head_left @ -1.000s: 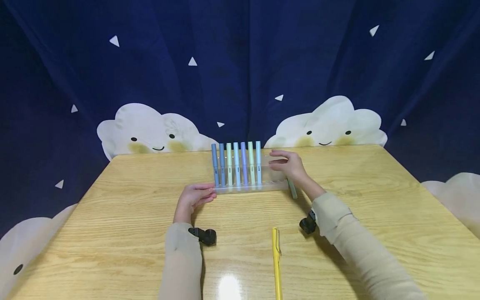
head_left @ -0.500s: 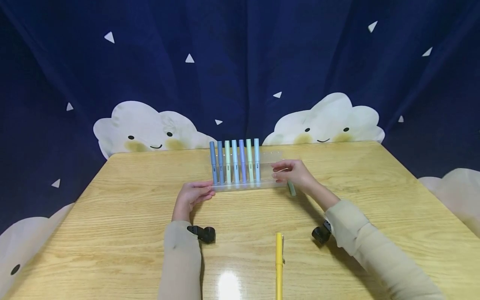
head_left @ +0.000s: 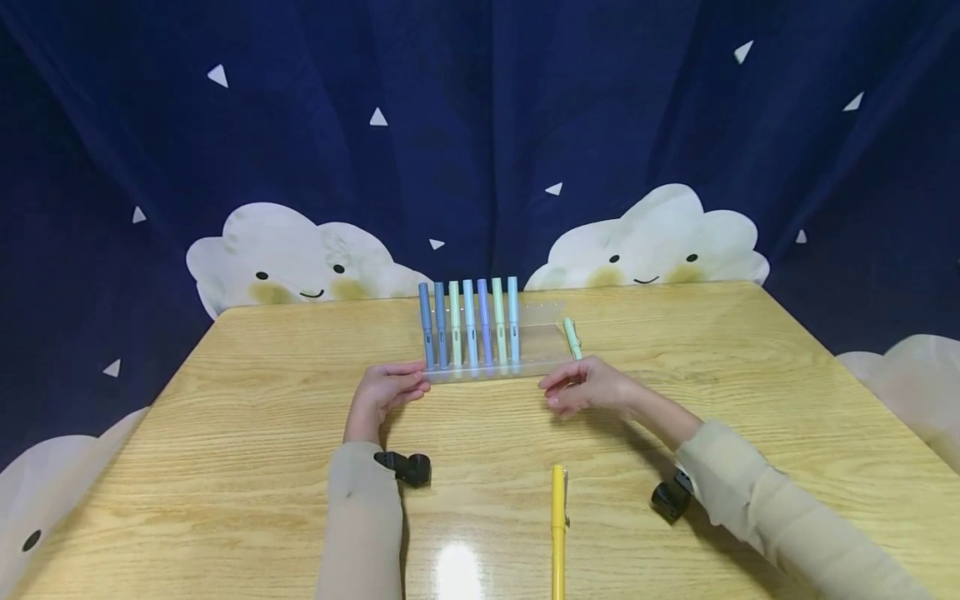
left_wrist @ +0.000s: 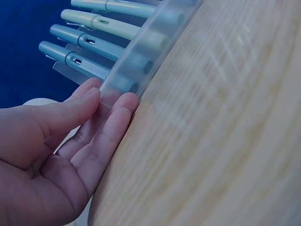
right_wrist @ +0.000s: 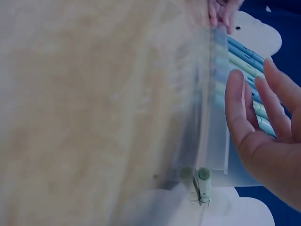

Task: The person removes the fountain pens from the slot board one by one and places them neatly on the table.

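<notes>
A clear plastic pen rack (head_left: 542,365) stands at the far side of the table with several capped pens (head_left: 484,321) in a row, in blues, pale greens and purple. The left hand (head_left: 386,392) pinches the rack's left end; in the left wrist view its thumb and fingertips (left_wrist: 123,101) meet the corner below the blue pens (left_wrist: 89,42). The right hand (head_left: 588,387), fingers loosely bent and holding nothing, hovers in front of the rack's right end. A pale green pen (head_left: 572,337) lies just right of the rack, partly hidden behind that hand.
A yellow pen (head_left: 558,529) with a metal clip lies on the wooden table (head_left: 247,467) near the front. Behind the table hangs a dark blue curtain (head_left: 465,150) with white clouds (head_left: 288,250).
The right hand has drawn back from the rack's right part towards the front, uncovering more of the green pen. The left hand stays at the rack's left end.
</notes>
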Motion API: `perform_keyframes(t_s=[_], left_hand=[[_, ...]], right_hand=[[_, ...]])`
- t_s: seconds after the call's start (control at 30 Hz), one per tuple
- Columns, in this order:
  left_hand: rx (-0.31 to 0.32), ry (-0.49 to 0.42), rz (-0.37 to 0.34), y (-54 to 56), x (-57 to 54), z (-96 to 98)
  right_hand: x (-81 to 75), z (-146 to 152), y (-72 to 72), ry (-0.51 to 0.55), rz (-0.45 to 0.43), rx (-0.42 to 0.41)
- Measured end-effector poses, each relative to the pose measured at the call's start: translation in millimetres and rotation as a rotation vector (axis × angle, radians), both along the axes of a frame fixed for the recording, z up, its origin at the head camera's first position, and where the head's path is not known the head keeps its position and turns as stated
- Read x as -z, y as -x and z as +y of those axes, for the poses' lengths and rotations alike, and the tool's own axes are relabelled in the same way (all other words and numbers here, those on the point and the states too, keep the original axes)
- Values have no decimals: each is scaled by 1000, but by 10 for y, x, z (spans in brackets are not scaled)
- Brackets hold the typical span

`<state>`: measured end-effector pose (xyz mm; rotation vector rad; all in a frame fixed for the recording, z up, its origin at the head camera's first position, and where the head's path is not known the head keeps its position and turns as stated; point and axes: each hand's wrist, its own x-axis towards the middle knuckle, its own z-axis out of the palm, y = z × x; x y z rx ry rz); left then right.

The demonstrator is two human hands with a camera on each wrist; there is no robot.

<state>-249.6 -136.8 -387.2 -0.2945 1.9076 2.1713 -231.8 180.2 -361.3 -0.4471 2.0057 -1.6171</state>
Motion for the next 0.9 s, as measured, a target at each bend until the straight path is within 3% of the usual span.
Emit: perform_keyframes(t_s=[0.33, 0.9], left_hand=[[11, -4, 2, 0, -7, -9], [1, 5, -7, 12, 5, -12]], right_hand=[[68, 24, -177, -3, -82, -263], [85, -42, -305, -102, -91, -451]])
